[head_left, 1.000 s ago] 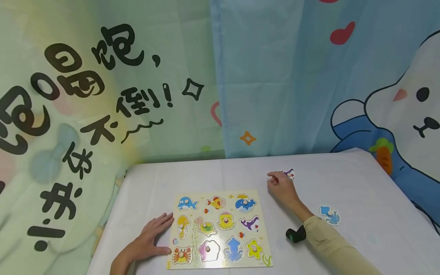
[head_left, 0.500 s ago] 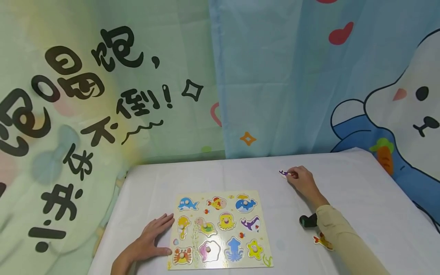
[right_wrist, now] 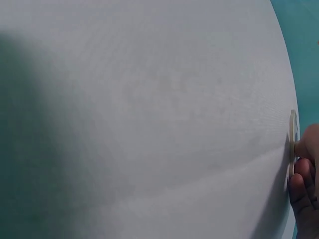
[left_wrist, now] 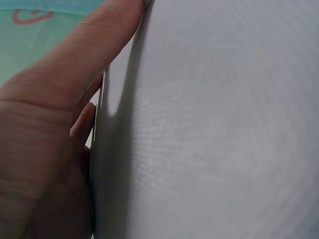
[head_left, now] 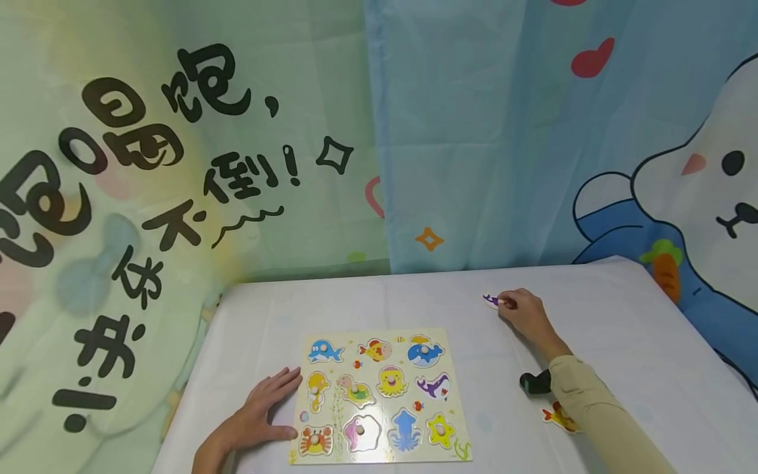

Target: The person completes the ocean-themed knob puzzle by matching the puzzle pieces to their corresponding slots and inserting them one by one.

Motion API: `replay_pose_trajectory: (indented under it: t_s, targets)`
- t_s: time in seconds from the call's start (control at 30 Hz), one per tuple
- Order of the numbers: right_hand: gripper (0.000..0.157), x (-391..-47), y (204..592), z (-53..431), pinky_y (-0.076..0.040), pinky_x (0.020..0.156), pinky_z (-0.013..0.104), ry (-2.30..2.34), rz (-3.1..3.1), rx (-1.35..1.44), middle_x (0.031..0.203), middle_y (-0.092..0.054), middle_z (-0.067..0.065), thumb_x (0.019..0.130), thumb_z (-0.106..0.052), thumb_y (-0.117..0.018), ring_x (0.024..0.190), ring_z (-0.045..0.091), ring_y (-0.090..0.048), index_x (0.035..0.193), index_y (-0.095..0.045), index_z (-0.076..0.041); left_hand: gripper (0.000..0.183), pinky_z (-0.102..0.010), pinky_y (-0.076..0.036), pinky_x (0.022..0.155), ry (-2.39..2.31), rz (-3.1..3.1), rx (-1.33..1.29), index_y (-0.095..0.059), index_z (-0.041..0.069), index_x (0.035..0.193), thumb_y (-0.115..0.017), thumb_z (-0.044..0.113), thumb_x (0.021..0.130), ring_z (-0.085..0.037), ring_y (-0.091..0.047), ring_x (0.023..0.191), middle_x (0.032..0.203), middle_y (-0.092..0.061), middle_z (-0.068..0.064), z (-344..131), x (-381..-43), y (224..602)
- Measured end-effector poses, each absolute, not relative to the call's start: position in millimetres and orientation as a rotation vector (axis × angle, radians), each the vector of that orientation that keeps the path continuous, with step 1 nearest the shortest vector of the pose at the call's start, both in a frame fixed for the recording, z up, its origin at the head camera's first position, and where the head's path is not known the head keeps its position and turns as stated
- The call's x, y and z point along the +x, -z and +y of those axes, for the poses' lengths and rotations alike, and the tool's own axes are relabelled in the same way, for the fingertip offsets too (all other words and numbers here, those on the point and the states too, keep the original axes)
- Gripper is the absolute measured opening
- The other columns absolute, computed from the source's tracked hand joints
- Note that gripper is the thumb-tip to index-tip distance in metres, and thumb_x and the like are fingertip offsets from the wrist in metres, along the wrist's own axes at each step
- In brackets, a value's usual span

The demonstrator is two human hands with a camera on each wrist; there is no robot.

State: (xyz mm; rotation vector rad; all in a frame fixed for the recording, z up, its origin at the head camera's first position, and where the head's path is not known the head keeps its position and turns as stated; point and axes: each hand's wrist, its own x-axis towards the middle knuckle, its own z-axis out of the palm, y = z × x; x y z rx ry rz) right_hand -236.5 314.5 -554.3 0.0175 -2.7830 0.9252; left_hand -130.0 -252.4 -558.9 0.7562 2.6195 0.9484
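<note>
My left hand (head_left: 257, 415) lies at the left edge of a pale-yellow puzzle board (head_left: 340, 459) printed with sea animals, fingers extended and touching the rim. In the left wrist view the thumb of the left hand (left_wrist: 45, 114) stretches along the edge. Far back on the table, my right hand (head_left: 527, 317) pinches a purple-and-white puzzle piece (head_left: 490, 300), whose right part the fingers cover. From the right wrist, the same puzzle piece (right_wrist: 292, 119) appears edge-on between thumb and fingers. A similar purple picture (head_left: 433, 386) shows on the board.
An orange-and-yellow fish piece (head_left: 559, 418) lies partly behind the right sleeve (head_left: 598, 401). A dark wrist-worn device (head_left: 535, 382) sits by the cuff. White cloth (head_left: 379, 303) covers the table, with printed curtains (head_left: 450, 131) behind its far edge.
My right hand has shifted right and now pinches the purple-and-white piece. The sleeve has uncovered the fish piece and hidden a blue squid piece. My left hand stays put.
</note>
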Motion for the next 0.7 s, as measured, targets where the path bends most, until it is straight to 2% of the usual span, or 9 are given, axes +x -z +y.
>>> replay_pose_trajectory:
  t_s: [0.37, 0.57, 0.7]
  targets:
    - [0.019, -231.4, 558.5, 307.7, -0.048, 0.071, 0.035, -0.924, -2.7, 0.033, 0.09, -0.062, 0.019, 0.083, -0.003, -0.061, 0.081, 0.027, -0.058, 0.097, -0.07, 0.006, 0.094, 0.0, 0.008, 0.106, -0.942, 2.624, 0.748, -0.038, 0.017, 0.15, -0.076, 0.056, 0.073, -0.039, -0.022, 0.147, 0.158, -0.034, -0.006, -251.7, -129.3, 558.3]
    - [0.012, -220.5, 553.4, 289.1, -0.044, 0.064, 0.026, -0.92, -2.643, 0.13, 0.079, -0.06, 0.013, 0.078, -0.003, -0.062, 0.071, 0.019, -0.053, 0.085, -0.07, 0.003, 0.093, -0.001, 0.008, 0.107, -0.947, 2.622, 0.772, -0.038, 0.018, 0.15, -0.076, 0.056, 0.074, -0.039, -0.022, 0.147, 0.158, -0.034, -0.006, -252.9, -130.2, 558.7]
    - [0.009, -206.5, 542.5, 269.0, -0.041, 0.062, 0.024, -0.946, -2.668, 0.163, 0.077, -0.058, 0.009, 0.077, -0.004, -0.063, 0.07, 0.017, -0.05, 0.082, -0.069, 0.0, 0.094, -0.002, 0.007, 0.108, -0.947, 2.627, 0.773, -0.038, 0.019, 0.15, -0.076, 0.057, 0.073, -0.036, -0.022, 0.147, 0.159, -0.033, -0.004, -254.0, -130.8, 559.9]
